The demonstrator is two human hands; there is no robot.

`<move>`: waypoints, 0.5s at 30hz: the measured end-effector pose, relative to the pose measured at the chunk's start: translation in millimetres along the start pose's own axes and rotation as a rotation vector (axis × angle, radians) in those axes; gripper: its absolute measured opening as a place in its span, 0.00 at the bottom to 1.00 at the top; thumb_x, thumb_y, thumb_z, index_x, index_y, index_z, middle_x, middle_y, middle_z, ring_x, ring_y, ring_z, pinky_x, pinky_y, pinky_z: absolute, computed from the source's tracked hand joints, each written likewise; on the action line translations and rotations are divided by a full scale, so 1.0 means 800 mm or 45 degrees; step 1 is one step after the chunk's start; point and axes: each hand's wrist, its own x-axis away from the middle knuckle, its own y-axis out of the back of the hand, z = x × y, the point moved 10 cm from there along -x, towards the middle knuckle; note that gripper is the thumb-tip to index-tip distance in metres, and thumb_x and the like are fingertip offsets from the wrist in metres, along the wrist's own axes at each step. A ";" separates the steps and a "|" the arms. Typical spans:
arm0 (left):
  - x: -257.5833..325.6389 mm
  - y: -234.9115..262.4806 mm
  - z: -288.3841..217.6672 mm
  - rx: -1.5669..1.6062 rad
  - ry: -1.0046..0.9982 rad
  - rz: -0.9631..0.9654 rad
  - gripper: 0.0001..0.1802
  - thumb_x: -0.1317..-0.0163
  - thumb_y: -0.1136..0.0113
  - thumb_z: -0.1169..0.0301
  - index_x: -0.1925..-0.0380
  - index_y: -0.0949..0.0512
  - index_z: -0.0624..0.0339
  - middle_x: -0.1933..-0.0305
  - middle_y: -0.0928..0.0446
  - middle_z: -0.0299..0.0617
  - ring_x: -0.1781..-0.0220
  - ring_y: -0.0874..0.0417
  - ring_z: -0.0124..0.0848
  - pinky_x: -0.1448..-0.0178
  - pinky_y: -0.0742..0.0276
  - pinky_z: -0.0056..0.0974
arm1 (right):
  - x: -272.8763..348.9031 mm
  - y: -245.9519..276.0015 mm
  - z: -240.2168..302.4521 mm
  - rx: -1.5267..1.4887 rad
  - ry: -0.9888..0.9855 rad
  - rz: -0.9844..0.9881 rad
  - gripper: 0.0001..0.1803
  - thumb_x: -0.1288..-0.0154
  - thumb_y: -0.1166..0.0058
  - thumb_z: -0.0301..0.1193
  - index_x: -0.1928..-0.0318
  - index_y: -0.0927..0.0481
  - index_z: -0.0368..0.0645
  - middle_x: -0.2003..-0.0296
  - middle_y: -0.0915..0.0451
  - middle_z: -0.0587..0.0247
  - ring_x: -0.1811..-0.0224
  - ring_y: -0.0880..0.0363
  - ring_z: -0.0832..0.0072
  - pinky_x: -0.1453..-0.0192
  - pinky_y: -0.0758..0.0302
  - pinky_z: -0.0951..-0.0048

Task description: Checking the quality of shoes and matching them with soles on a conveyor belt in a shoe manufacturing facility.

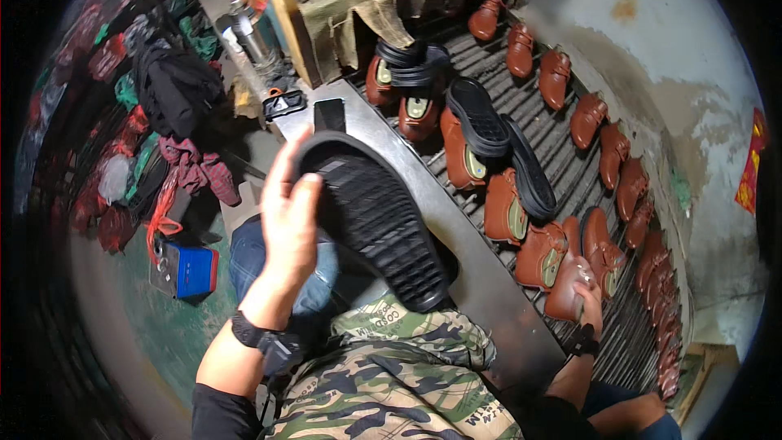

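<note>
A black shoe sole (pixel 379 224) with a ridged tread is held up in front of my body. My left hand (pixel 287 216) grips its upper left edge, thumb over the near face and some fingers behind it. Down on the right, my right hand (pixel 591 297) is closed on a brown leather shoe (pixel 564 300), slightly blurred, above a slatted rack. Beside that shoe stand another brown shoe (pixel 603 251) and a brown shoe upper (pixel 541 254) with a pale insole area. Two loose black soles, one a black sole (pixel 531 169), lie across the shoes further up.
A metal ledge (pixel 481 277) borders the slatted rack (pixel 542 134). Several brown shoes (pixel 588 120) line its far side along a stained wall (pixel 676 49). On the ledge lies a dark phone (pixel 330 116). A blue box (pixel 195 270) and heaped bags (pixel 118 220) are at left.
</note>
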 end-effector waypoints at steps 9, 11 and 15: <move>-0.001 0.119 -0.024 0.805 0.281 0.223 0.52 0.39 0.33 0.62 0.18 0.49 0.54 0.19 0.39 0.53 0.21 0.35 0.60 0.21 0.34 0.61 | 0.163 -0.246 0.259 -1.049 0.442 1.238 0.50 0.38 0.27 0.37 0.22 0.41 0.38 0.30 0.31 0.42 0.26 0.34 0.48 0.26 0.30 0.42; -0.010 0.128 -0.048 0.578 0.184 0.184 0.53 0.39 0.29 0.57 0.19 0.47 0.57 0.22 0.34 0.53 0.26 0.28 0.58 0.24 0.29 0.59 | 0.240 -0.324 0.343 -1.268 0.546 1.630 0.50 0.38 0.27 0.38 0.22 0.41 0.39 0.30 0.30 0.42 0.27 0.33 0.48 0.27 0.30 0.40; -0.020 0.108 -0.097 0.284 -0.071 0.330 0.71 0.59 0.24 0.28 0.24 0.41 0.65 0.34 0.26 0.50 0.30 0.23 0.48 0.26 0.26 0.51 | 0.287 -0.443 0.278 -1.164 0.044 1.691 0.71 0.57 0.17 0.48 0.20 0.51 0.41 0.25 0.40 0.45 0.25 0.35 0.49 0.23 0.31 0.41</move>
